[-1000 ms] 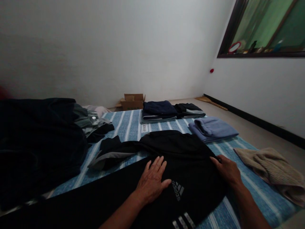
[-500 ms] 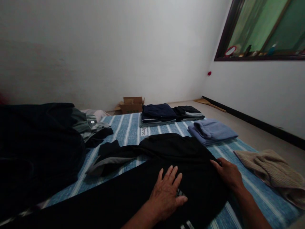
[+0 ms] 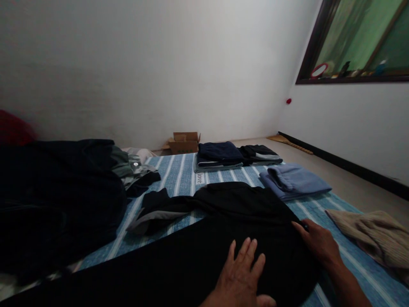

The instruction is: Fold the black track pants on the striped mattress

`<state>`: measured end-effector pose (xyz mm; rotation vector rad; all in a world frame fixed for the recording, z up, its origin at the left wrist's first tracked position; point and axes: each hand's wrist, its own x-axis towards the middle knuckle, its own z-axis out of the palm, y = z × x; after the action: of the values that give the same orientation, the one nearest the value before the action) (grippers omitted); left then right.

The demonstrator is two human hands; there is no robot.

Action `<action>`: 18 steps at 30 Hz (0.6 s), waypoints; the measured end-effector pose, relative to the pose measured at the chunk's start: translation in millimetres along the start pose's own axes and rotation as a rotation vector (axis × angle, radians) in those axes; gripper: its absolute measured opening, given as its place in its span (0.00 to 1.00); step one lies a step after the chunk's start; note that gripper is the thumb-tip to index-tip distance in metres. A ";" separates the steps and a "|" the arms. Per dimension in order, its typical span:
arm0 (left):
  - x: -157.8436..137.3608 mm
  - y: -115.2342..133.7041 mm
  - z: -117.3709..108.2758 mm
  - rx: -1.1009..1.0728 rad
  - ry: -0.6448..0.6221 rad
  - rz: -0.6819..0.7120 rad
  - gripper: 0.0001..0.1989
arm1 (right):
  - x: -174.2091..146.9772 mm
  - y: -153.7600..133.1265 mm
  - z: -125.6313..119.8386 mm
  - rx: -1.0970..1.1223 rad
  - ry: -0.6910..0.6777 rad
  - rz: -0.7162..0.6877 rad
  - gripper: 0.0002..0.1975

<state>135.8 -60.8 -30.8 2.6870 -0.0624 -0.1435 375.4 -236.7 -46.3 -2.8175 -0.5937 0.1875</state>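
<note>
A pair of black trousers (image 3: 191, 247) lies spread over the blue striped bed cover, one long leg stretching to the lower left. The other leg is bunched farther back, with a grey panel (image 3: 156, 219) showing. My left hand (image 3: 241, 273) rests flat on the black cloth, fingers spread. At the right edge of the trousers, my right hand (image 3: 319, 241) has its thumb and fingers closed on the fabric; its fingertips are partly hidden.
Dark clothes (image 3: 76, 187) are heaped on the left. Folded navy clothing (image 3: 220, 152) and folded black clothing (image 3: 260, 153) sit at the far edge. Folded blue clothing (image 3: 295, 181) and a tan garment (image 3: 372, 234) lie on the right. Behind stands a cardboard box (image 3: 183, 144).
My left hand has slid over the cloth toward me and slightly right. My right hand keeps hold of the edge. The view has turned a little left.
</note>
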 end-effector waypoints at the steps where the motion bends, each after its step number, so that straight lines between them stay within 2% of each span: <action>1: -0.6 0.5 1.7 -0.014 -0.001 0.020 0.40 | -0.4 0.8 0.1 -0.002 -0.008 0.000 0.24; 5: -2.8 0.7 9.9 -0.029 0.032 0.061 0.39 | -3.8 2.6 -1.0 -0.062 -0.023 0.017 0.24; 8: -2.3 -1.3 21.4 0.038 0.110 0.077 0.29 | -10.2 -6.3 -4.9 -0.107 0.163 -0.016 0.25; 10: -0.8 -1.7 29.2 0.104 0.161 0.059 0.24 | -18.0 -21.9 -7.7 -0.030 0.315 -0.155 0.25; 12: 1.6 -0.7 33.7 0.155 0.194 0.026 0.21 | -28.7 -44.4 -7.3 0.131 0.374 -0.371 0.24; 15: 6.4 2.2 33.5 0.172 0.223 -0.002 0.20 | -46.0 -80.2 5.4 0.345 0.316 -0.696 0.17; 18: 11.7 3.1 30.4 0.148 0.227 0.019 0.20 | -56.2 -101.5 32.0 0.396 0.298 -0.889 0.13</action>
<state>144.0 -77.5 -57.7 2.8297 -0.0300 0.1787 280.2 -163.0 -45.1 -1.9255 -1.4494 -0.2532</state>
